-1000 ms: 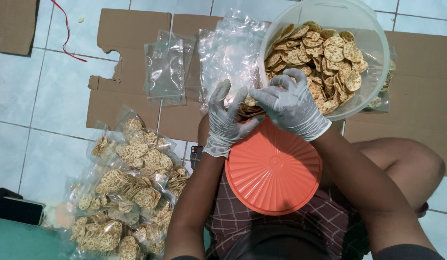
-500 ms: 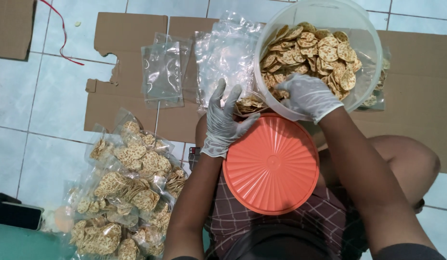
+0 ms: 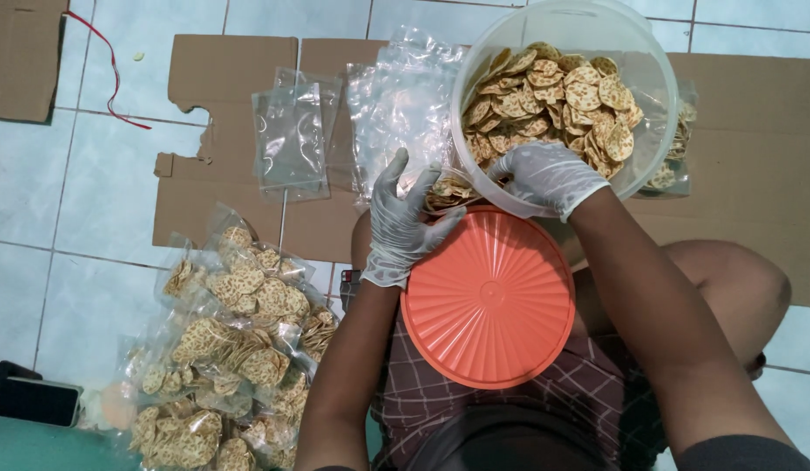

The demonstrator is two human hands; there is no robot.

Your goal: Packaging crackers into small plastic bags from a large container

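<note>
Crackers (image 3: 562,92) fill the clear tub (image 3: 649,148) at 1 o'clock. The gloved right hand (image 3: 544,179) reaches in, fingers curled on crackers. The left hand (image 3: 405,218), fingers spread, holds a part-filled bag (image 3: 444,187) above the orange lid (image 3: 488,296).

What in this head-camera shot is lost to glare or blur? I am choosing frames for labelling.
Head view: even light, soft shadows. Glare streaks the empty clear bags, hiding their edges. The crackers in the clear tub and the orange lid are sharp. The left hand and right hand show no motion blur. The lower corners look slightly soft.
</note>
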